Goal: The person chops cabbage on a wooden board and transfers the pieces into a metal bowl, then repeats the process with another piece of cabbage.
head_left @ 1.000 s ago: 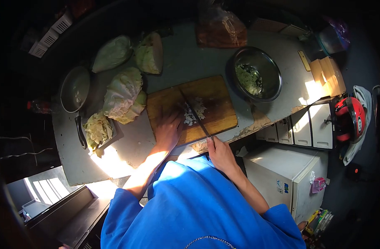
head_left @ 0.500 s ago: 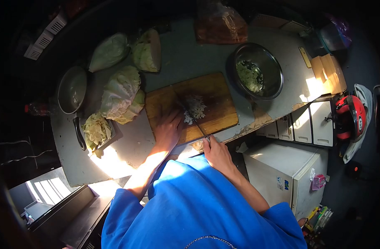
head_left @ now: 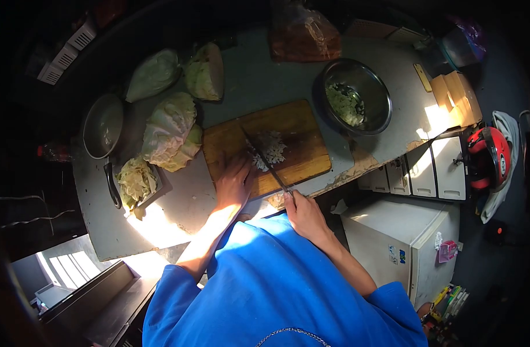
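Note:
On a wooden cutting board point(head_left: 305, 124) lies a small heap of finely chopped pale pieces point(head_left: 272, 149). My right hand point(head_left: 304, 213) is wrapped round the handle of a knife point(head_left: 267, 163), whose blade slants up and left across the board beside the heap. My left hand point(head_left: 233, 182) rests on the board's left part, near the blade; its fingers are in shadow, and I cannot make out anything under them. Right of the board, a metal bowl point(head_left: 383, 87) holds chopped pale green pieces point(head_left: 346, 105).
Left of the board are a large cabbage piece point(head_left: 169, 130), cut leaves point(head_left: 136, 182) and a pan point(head_left: 103, 127). Farther back lie a half cabbage point(head_left: 205, 72), a wrapped pale bundle point(head_left: 153, 75) and a plastic bag point(head_left: 305, 37). A white cabinet point(head_left: 386, 231) stands below the table's right edge.
The knife blade has shifted slightly and its flat shows more. The view has moved a little; my left hand stays in about the same place on the board.

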A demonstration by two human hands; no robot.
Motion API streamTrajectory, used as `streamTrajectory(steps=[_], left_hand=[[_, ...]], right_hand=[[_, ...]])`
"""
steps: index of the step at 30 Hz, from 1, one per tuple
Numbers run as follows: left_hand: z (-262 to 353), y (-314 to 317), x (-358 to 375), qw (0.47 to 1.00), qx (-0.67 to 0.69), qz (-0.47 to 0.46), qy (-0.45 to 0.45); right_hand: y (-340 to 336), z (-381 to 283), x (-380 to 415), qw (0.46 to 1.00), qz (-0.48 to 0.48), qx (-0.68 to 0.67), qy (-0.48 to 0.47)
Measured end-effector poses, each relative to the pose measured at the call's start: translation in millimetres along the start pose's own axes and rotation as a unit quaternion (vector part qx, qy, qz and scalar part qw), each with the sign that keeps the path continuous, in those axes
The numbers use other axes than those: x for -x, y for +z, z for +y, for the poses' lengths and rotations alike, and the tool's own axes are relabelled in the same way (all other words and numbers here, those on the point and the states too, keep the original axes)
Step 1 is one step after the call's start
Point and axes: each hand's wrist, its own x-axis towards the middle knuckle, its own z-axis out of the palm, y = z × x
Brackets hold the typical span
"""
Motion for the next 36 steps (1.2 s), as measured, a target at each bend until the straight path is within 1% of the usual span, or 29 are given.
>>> streamTrajectory(steps=[1,3,7,9,10,12,16,19,21,24,28,31,33,36], left_hand=[[0,0,-1,1.000,0.000,-0.002,0.001],[0,-1,-1,1.000,0.002,-0.008,0.002],[-5,0,1,1.000,0.007,-0.009,-0.001],[-6,-1,3,0.999,0.042,0.002,-0.023],[-7,-2,2,0.999,0.043,0.002,-0.024],[-8,-6,1,0.999,0.022,-0.012,-0.020],[-9,1,0,0.999,0.037,0.003,-0.024],[-7,-3,-1,1.000,0.009,0.009,-0.010],[-5,-5,-1,0.997,0.047,0.015,-0.057],[-4,-14,-3,1.000,0.006,0.014,-0.024],[11,-11,-2,0.998,0.011,0.018,-0.057],[6,0,-4,0.999,0.024,0.012,-0.035],[1,3,-5,1.000,0.001,0.004,-0.004],[3,0,-5,0.999,0.021,0.016,-0.018]], right_hand=[[3,-2,0,1.000,0.000,-0.001,0.002],[8,-5,2,0.998,0.006,0.043,0.039],[14,4,-3,0.996,0.022,0.070,0.041],[9,11,-4,0.999,0.027,0.024,-0.015],[6,10,-3,0.999,0.026,0.025,-0.014],[1,5,0,1.000,0.024,-0.015,-0.006],[5,7,-2,1.000,0.010,-0.010,-0.010],[13,11,-4,1.000,0.011,0.014,-0.009],[12,9,-7,0.999,0.008,0.038,0.015],[11,10,-6,1.000,0.014,0.018,-0.010],[11,8,-2,1.000,0.005,-0.004,-0.022],[12,8,-2,1.000,0.008,-0.001,-0.023],[11,6,-2,0.999,0.027,-0.005,-0.028],[5,-2,0,0.999,0.025,-0.035,-0.029]])
